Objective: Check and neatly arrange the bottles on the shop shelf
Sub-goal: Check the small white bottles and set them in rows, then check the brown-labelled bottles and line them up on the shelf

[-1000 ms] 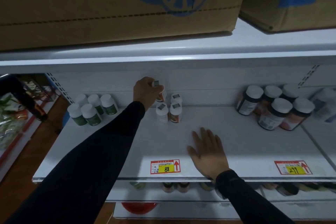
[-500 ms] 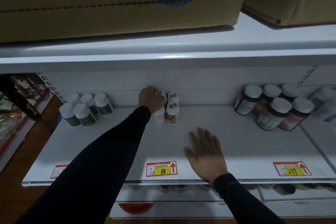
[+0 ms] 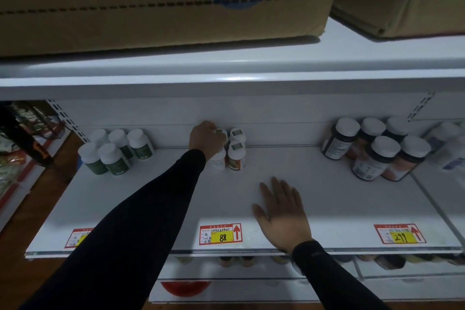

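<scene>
Left hand (image 3: 205, 139), raised a second ago, now grips the back-left white-capped bottle (image 3: 219, 134) lowered into the four-bottle cluster at 12 o'clock on the shelf (image 3: 327, 199), nearly placed; right hand (image 3: 281, 211) stays flat, fingers spread, at 5 o'clock.

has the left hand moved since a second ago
Yes. The left hand has gone down and toward the back wall, lowering a small bottle into the back row beside its neighbours.
</scene>
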Tool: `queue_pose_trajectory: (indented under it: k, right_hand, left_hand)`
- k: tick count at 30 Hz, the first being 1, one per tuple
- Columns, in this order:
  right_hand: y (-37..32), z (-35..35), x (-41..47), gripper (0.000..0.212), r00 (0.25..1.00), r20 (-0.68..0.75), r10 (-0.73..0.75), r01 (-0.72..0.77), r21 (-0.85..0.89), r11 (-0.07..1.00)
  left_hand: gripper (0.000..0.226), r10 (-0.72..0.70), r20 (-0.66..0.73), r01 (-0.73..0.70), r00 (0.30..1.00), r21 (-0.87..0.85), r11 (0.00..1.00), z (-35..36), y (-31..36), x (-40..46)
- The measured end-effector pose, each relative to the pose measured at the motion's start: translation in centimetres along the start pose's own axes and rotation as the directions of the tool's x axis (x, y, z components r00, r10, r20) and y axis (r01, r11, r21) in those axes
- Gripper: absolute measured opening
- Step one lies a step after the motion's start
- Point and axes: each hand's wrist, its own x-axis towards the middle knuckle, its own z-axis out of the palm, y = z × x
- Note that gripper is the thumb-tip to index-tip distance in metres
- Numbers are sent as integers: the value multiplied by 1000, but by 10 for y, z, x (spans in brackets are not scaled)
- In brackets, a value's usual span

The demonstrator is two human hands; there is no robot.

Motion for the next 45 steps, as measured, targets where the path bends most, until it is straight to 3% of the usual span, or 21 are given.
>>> queue_pose_trajectory:
  k: [6,12,16,18,22,25,28,31,37,45]
  right_hand:
    - [-2,-5,1,68,997,79,11,-13,28,1000]
    - [-2,-16,3,79,988,155,-20,21,-7,1000]
    - [3,-37,2,59,979,202,2,-30,133,991]
    - [3,-49,-5,60,985,170,8,-40,182,982]
    - [5,-69,-23,86,995,97,13,-30,178,984]
    - [11,-86,-39,74,999,41,34,-40,145,989]
    - [20,-104,-60,71,995,-61,75,-67,128,990]
    - [30,-125,-81,65,972,-181,153,-125,159,979]
    - [61,-158,-124,57,898,-335,286,-216,232,949]
    - [147,-178,-136,52,882,-364,299,-205,274,940]
  left_hand:
    - [40,101,-70,-100,992,20,995,-17,5,-15]
    - [45,297,-103,-295,949,30,955,-27,-2,-56]
    - [42,475,-75,-464,877,130,876,-27,-10,-92]
    - [43,520,-24,-510,854,160,845,-23,-13,-112]
    - [65,483,216,-524,848,209,826,-4,-22,-137]
    - [71,450,347,-539,823,223,812,8,-22,-150]
    - [85,564,349,-651,748,221,726,15,-18,-161]
    - [82,614,364,-704,700,207,680,21,-6,-168]
    - [77,664,328,-729,672,132,672,44,22,-190]
    - [76,664,308,-726,681,169,666,110,66,-209]
